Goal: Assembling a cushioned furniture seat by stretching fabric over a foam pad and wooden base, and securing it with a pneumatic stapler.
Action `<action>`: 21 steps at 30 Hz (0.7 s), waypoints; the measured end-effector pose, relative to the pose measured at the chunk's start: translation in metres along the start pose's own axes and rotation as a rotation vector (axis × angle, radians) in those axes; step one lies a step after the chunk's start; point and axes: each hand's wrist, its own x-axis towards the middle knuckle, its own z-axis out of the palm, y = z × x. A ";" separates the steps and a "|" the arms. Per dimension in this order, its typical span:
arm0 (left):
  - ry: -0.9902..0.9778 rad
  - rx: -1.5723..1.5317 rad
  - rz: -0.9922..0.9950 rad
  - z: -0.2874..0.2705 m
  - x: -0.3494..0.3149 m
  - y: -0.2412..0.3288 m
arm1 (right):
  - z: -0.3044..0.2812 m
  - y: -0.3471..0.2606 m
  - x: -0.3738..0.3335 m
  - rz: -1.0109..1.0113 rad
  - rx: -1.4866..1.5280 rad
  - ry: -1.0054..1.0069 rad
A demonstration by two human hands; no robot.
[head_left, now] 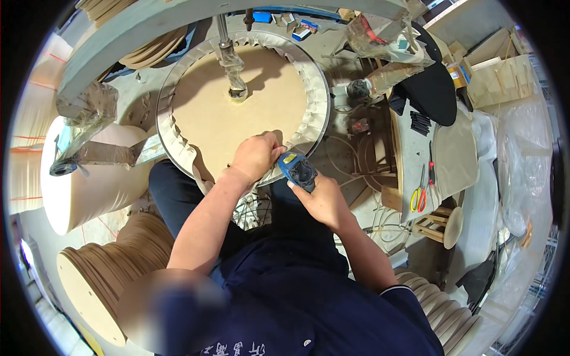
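Note:
A large round tan board [202, 95] lies in front of me, ringed by gathered cream fabric [319, 102] and a thin grey metal-looking rim [326, 77]. On its near right edge my left hand [256, 155] rests with fingers closed, pinching the fabric. Just right of it, my right hand [325, 202] grips a blue and black staple gun [297, 170]; its front end points at the rim beside my left fingers. At the near left, a loose flap of fabric [199, 169] hangs over the edge. A plastic-wrapped rod [231, 68] comes down onto the board's middle.
Scissors with red and yellow handles [418, 199] and a red-handled screwdriver [431, 166] lie on the right bench [409, 157]. Wrapped arms [386, 77] of the stand flank the board. Stacked round boards [119, 261] and a big white roll [89, 184] stand left.

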 end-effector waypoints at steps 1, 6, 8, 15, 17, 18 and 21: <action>0.014 0.001 -0.021 0.001 0.001 0.000 | 0.001 -0.001 0.000 -0.009 -0.007 0.021; 0.052 0.031 -0.035 0.011 0.004 0.000 | -0.014 0.009 -0.013 -0.007 0.025 0.049; 0.058 0.008 -0.062 0.011 0.004 0.001 | -0.014 0.015 -0.012 -0.023 0.004 0.053; 0.053 -0.001 -0.062 0.010 0.009 0.008 | -0.011 0.004 0.005 -0.020 -0.036 0.068; 0.060 -0.006 -0.112 0.011 0.011 0.011 | -0.013 0.001 0.010 0.000 -0.082 0.057; 0.060 -0.002 -0.106 0.011 0.012 0.011 | -0.012 0.000 0.013 -0.029 -0.063 0.069; 0.032 -0.013 -0.118 0.007 0.009 0.011 | -0.018 0.007 0.009 -0.051 0.034 0.081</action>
